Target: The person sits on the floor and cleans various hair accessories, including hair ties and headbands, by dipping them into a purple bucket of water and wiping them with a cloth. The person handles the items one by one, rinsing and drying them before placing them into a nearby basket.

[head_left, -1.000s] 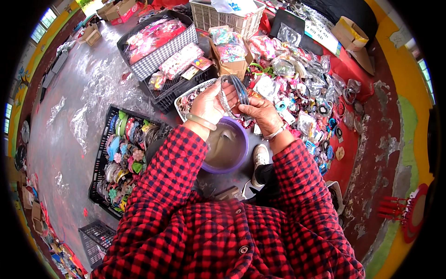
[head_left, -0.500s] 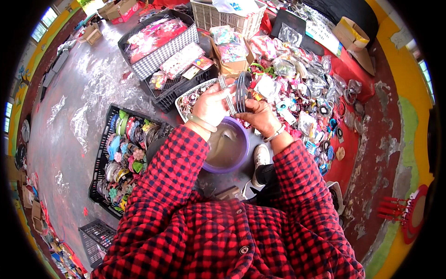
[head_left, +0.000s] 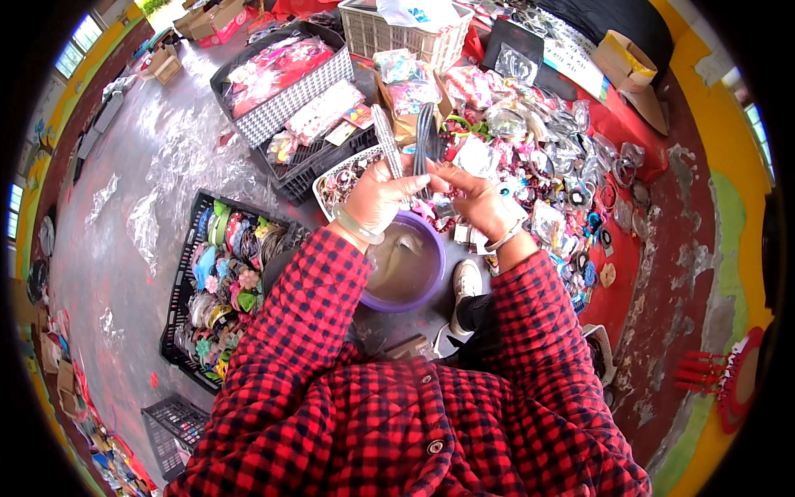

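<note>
My left hand (head_left: 373, 201) is closed around a silvery, sparkly headband (head_left: 387, 141), which stands up from the fingers. Beside it rises a bunch of thin black headbands (head_left: 426, 137), their lower ends between the fingertips of both hands. My right hand (head_left: 483, 205) is closed, its fingertips pinched at those black headbands and almost touching the left thumb. Below the hands sits a purple basin (head_left: 440, 277) of cloudy liquid, with something pale in it. Just beyond the left hand, a white basket (head_left: 327, 184) holds small hair accessories.
A black crate (head_left: 175, 311) of colourful headbands stands at left. Stacked crates (head_left: 286, 170) with packets, a beige crate (head_left: 364, 37) and a cardboard box (head_left: 406, 124) stand ahead. Bagged accessories (head_left: 546, 157) heap on red cloth at right. My white shoe (head_left: 466, 282) is beside the basin.
The black headbands have turned from a wide loop to a narrow, edge-on bunch. The silvery headband stands higher, and my right hand has shifted slightly, fingertips meeting the left thumb.
</note>
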`<control>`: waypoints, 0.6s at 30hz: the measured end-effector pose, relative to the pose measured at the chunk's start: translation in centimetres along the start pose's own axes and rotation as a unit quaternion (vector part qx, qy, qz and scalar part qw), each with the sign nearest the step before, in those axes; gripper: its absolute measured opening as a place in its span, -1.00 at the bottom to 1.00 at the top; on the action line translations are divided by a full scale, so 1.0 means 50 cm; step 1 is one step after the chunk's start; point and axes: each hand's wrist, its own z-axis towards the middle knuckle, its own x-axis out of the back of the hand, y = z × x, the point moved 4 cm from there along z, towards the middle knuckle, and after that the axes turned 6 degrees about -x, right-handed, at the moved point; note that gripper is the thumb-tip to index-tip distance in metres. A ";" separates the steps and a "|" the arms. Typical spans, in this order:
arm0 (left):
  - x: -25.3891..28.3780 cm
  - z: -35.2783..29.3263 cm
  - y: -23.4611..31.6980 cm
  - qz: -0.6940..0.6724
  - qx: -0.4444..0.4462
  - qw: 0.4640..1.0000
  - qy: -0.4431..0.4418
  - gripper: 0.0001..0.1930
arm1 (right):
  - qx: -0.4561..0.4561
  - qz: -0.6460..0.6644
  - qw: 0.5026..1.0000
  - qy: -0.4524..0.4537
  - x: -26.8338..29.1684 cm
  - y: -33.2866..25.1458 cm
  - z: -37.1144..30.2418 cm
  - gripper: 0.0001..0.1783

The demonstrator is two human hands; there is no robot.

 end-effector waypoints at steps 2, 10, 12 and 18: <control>-0.010 -0.005 -0.005 0.071 0.024 0.997 -0.035 -0.81 | -0.060 0.150 0.987 0.011 0.029 -0.012 -0.004 -0.68; -0.031 -0.020 -0.058 0.404 0.035 0.894 -0.188 -0.82 | -0.078 0.366 0.926 -0.048 -0.002 -0.020 -0.019 -0.70; -0.033 -0.023 -0.062 0.398 0.020 0.894 -0.206 -0.82 | -0.075 0.396 0.912 -0.080 -0.005 -0.017 -0.019 -0.71; -0.027 -0.023 -0.075 0.352 0.063 0.908 -0.217 -0.79 | -0.063 0.462 0.879 -0.095 -0.014 -0.012 -0.014 -0.73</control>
